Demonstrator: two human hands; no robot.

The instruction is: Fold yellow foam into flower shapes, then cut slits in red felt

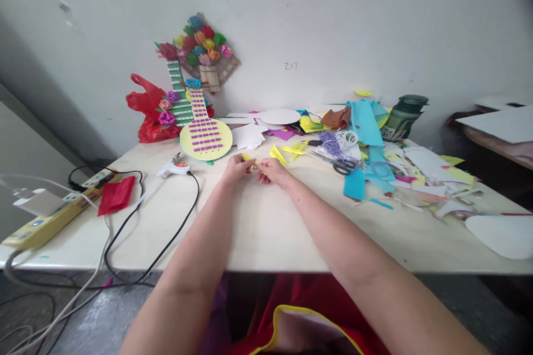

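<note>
Both arms stretched forward over the pale table (258, 233), hands meeting near its middle. Left hand (238, 168) curled, fingertips pinched on a small yellow paper piece (249, 159). Right hand (271, 170) likewise curled, thumb and fingers closed on the same scrap from the other side. Paper piece held between the two hands, just above the tabletop, mostly hidden by the fingers; exact shape hard to tell.

Just beyond the hands, more yellow paper scraps (291, 151) lying loose on the table. Behind the left hand, a yellow paper guitar (205, 136) with purple strips, propped against the wall near a red plastic bag (145, 111). A white glue gun (172, 166) to the left of the hands, black cord (175, 233) trailing off the table edge. Further left, a yellow power strip (54, 213) and a red paper sheet (115, 195). To the right, scissors (343, 165) amid a heap of teal paper (366, 127) and mixed cuttings, with a dark green bottle (403, 116) at the back near the wall.
</note>
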